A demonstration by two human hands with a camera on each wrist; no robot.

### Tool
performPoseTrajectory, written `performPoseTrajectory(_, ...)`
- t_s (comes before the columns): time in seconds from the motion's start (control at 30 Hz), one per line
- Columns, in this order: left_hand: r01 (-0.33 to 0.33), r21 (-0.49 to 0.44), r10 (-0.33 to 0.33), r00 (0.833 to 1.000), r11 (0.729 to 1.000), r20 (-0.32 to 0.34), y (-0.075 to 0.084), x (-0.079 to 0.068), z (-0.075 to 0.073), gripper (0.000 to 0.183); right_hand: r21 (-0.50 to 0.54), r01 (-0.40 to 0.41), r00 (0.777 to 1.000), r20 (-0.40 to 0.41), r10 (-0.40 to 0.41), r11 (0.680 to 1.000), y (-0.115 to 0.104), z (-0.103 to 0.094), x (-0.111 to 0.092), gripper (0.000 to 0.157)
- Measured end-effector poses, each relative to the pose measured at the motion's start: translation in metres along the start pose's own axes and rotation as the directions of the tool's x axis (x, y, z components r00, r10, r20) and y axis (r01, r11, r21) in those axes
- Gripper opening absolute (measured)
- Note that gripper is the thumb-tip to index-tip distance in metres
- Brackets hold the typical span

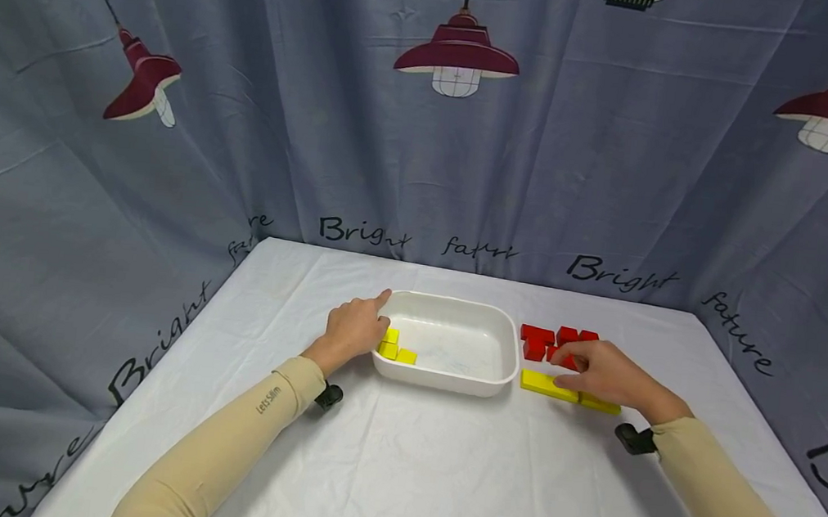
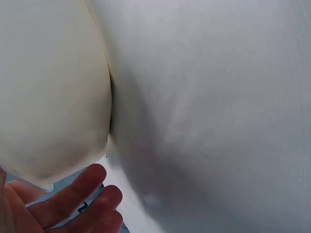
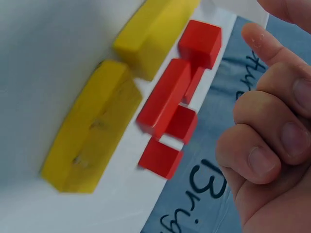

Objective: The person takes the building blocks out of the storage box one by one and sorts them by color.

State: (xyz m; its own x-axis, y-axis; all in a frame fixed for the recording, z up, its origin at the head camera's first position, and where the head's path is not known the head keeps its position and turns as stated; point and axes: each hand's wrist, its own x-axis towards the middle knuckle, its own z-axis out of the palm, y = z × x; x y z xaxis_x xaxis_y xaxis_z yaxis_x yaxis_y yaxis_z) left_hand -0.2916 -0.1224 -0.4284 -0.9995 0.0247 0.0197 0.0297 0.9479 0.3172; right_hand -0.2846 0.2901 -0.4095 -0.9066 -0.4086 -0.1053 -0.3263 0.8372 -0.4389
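Observation:
A white rectangular tray (image 1: pixel 440 382) stands on the table, with several small yellow blocks (image 1: pixel 389 351) at its left end. My left hand (image 1: pixel 352 329) holds the tray's left rim, thumb over the edge and index finger stretched along toward the far corner; the left wrist view shows the other fingers (image 2: pixel 68 201) outside the wall. To the tray's right, my right hand (image 1: pixel 607 374) hovers over the blocks with nothing in it. Its thumb and index finger are apart, the others bent. Beneath it lie two long yellow blocks (image 3: pixel 92 131), beside several red blocks (image 3: pixel 165 97).
A white cloth (image 1: pixel 440 466) covers the table. Grey-blue curtains (image 1: pixel 422 161) printed with lamps and lettering hang behind and along both sides. The red blocks (image 1: pixel 538 335) lie close to the tray's right wall, behind the yellow ones.

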Motion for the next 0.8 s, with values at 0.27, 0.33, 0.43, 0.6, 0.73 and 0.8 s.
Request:
performPoseTrajectory(0.27, -0.007, 0.048, 0.008, 1.000, 0.999, -0.020, -0.001, 0.000, 0.006, 0.059, 0.028, 0.017, 1.000, 0.014, -0.017, 0.999, -0.018, 0.000, 0.011, 0.030)
performPoseTrajectory(0.33, -0.010, 0.059, 0.012, 1.000, 0.998, -0.025, -0.001, 0.000, 0.008, 0.059, 0.067, 0.034, 0.999, 0.018, -0.035, 0.997, -0.023, 0.000, 0.014, 0.028)
performPoseTrajectory(0.43, -0.013, 0.069, 0.015, 0.999, 0.998, -0.030, 0.000, 0.000, 0.009, 0.060, 0.103, 0.070, 0.997, 0.019, -0.072, 0.992, -0.030, 0.001, 0.019, 0.025)
performPoseTrajectory(0.6, -0.021, 0.081, 0.024, 0.999, 0.996, -0.037, 0.001, -0.001, 0.009, 0.060, 0.127, 0.102, 0.994, 0.031, -0.107, 0.987, -0.043, 0.003, 0.032, 0.028)
performPoseTrajectory(0.73, -0.034, 0.074, 0.038, 0.998, 0.997, -0.047, 0.001, -0.001, 0.011, 0.060, 0.147, 0.137, 0.988, 0.052, -0.146, 0.980, -0.052, 0.003, 0.043, 0.032)
performPoseTrajectory(0.8, -0.041, 0.068, 0.044, 0.998, 0.997, -0.051, 0.001, 0.000, 0.012, 0.060, 0.150, 0.153, 0.985, 0.056, -0.163, 0.977, -0.057, 0.002, 0.048, 0.033)
